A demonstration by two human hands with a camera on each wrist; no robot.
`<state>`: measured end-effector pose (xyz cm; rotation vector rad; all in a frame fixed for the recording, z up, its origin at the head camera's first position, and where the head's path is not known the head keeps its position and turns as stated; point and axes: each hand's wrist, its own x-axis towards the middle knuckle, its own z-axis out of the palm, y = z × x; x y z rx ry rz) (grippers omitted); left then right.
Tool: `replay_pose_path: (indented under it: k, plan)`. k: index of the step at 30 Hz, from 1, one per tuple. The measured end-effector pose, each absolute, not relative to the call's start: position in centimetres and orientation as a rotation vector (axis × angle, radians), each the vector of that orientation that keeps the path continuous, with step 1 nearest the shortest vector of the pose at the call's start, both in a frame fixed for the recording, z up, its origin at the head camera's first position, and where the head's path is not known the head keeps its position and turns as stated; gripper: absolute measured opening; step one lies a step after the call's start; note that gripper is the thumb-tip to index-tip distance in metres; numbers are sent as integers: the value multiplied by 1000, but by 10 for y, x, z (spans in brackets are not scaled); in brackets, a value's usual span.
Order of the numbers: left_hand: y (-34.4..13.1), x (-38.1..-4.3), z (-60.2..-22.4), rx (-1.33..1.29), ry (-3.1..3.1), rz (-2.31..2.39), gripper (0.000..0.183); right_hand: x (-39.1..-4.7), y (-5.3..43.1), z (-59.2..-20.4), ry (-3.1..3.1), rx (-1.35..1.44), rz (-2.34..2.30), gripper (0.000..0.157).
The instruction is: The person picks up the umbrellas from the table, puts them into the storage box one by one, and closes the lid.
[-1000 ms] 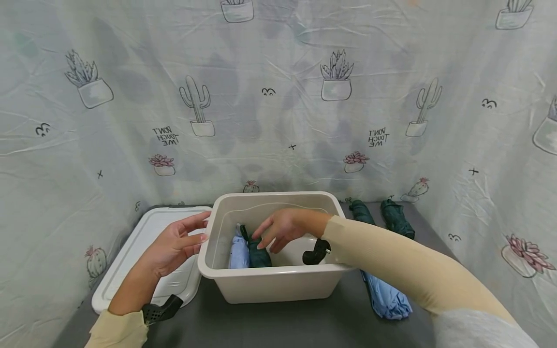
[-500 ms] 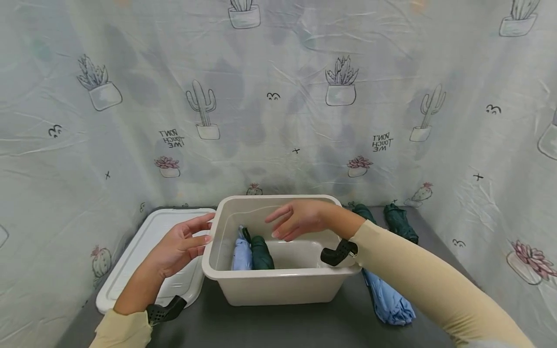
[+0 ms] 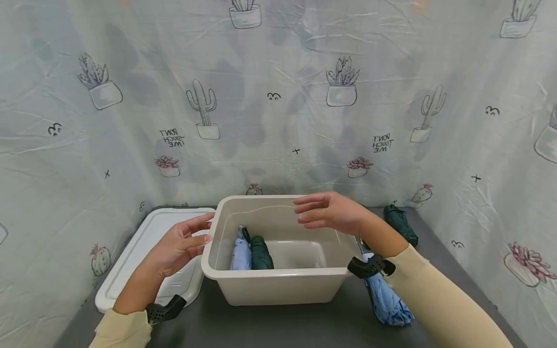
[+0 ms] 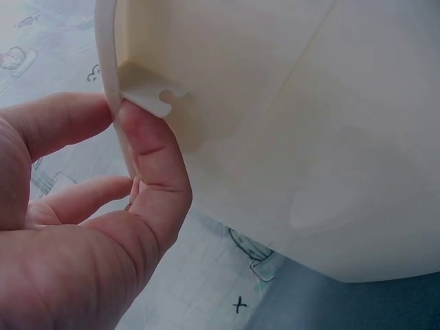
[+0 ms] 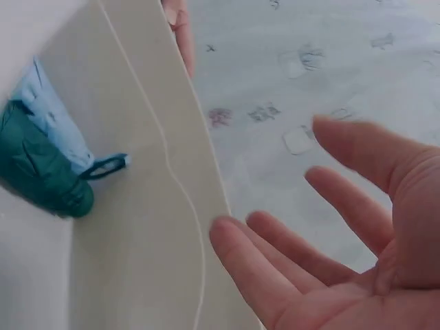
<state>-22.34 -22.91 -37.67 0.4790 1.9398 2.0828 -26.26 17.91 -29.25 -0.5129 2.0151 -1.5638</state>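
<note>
A cream plastic storage bin stands in the middle of the dark table. Its left rim is pinched between the thumb and fingers of my left hand, as the left wrist view shows close up. Inside, against the left end, a light blue folded umbrella and a dark green folded umbrella lie side by side. A dark loop sticks out at their end. My right hand hovers over the bin's right part, fingers loosely extended and holding nothing.
A white lid lies left of the bin. To the right, another light blue folded umbrella and a dark green one lie on the table. The right arm hides part of that side. A patterned curtain hangs behind.
My right hand has risen from beside the green umbrella in the bin and moved rightward, exposing that umbrella. It now covers a green umbrella outside. My left hand stays at the rim.
</note>
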Motion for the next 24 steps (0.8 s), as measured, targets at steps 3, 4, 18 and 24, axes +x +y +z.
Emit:
replay_pose_path:
  k: [3, 4, 18, 24]
  plan:
    - [-229, -223, -376, 466, 1949, 2076, 68, -256, 190, -295, 2055, -511, -1624, 55]
    - [-229, -223, -376, 462, 1951, 2076, 68, -254, 194, -296, 2074, -511, -1639, 56]
    - [-228, -222, -376, 470, 1952, 2084, 68, -227, 236, -313, 2211, -393, -1929, 58]
    - [-227, -221, -376, 460, 1951, 2090, 67, -214, 252, -326, 2198, -423, -2041, 43]
